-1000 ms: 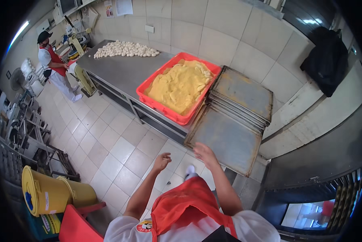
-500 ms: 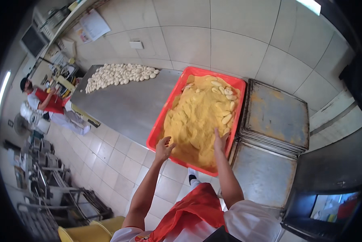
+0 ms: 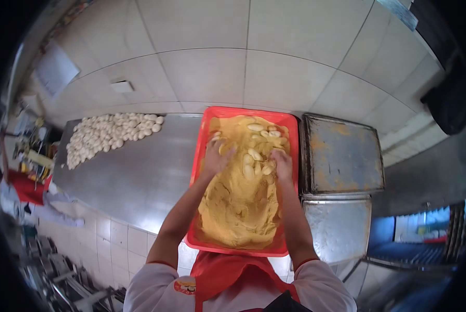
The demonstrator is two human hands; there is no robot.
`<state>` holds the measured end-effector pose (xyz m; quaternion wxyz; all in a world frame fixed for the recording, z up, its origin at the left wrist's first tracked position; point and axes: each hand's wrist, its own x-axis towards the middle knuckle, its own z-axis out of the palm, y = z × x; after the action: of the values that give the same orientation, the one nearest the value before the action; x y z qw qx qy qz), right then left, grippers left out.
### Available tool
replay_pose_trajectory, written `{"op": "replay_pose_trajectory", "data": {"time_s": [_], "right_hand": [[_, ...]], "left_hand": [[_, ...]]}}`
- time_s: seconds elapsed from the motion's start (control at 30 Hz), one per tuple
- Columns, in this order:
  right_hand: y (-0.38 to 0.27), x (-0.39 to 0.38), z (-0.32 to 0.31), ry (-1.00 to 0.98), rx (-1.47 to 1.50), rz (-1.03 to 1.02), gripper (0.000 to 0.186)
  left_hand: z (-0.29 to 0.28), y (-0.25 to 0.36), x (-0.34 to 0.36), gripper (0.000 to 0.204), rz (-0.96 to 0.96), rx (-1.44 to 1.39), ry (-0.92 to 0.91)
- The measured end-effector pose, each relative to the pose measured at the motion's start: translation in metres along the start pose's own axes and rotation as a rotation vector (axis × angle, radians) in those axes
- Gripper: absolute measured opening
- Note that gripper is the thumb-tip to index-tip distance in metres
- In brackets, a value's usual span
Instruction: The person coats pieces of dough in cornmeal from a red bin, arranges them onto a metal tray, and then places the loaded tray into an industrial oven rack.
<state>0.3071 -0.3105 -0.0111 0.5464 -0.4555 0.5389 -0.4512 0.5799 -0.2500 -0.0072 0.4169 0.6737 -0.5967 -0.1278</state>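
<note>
A red plastic tub (image 3: 295,182) in front of me is filled with yellow powder (image 3: 238,203). Oval dough pieces (image 3: 255,154), dusted with the powder, lie in its middle and far part. My left hand (image 3: 217,157) is over the powder at the tub's far left, fingers apart, near a few dough pieces by the rim. On the other side, my right hand (image 3: 282,164) reaches in beside the dough cluster with fingers loosely spread; it touches or nearly touches the pieces. Its fingertips are slightly blurred.
Many pale dough balls (image 3: 113,132) are heaped on the steel table (image 3: 139,174) at left. Stacked baking trays (image 3: 342,153) stand right of the tub, with another metal tray (image 3: 337,226) nearer. A tiled wall (image 3: 202,78) rises behind. A person (image 3: 28,187) stands at far left.
My hands have moved from the tub's near end to its far half. Dough pieces from the far right now also lie in the middle. My view has turned and shifted.
</note>
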Motion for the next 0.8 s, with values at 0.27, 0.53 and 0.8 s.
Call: {"op": "replay_pose_trajectory", "data": {"time_s": [0.27, 0.53, 0.8], "right_hand": [[0.024, 0.128, -0.049, 0.144, -0.553, -0.071, 0.072], [-0.040, 0.114, 0.034, -0.434, -0.068, 0.541, 0.071], [-0.003, -0.055, 0.039, -0.039, -0.900, -0.412, 0.047]], "left_hand": [[0.064, 0.009, 0.131, 0.110, -0.433, 0.142, -0.535], [0.043, 0.027, 0.120, 0.092, -0.234, -0.261, -0.972], [0.000, 0.060, 0.001, 0.093, 0.234, 0.151, -0.645]]}}
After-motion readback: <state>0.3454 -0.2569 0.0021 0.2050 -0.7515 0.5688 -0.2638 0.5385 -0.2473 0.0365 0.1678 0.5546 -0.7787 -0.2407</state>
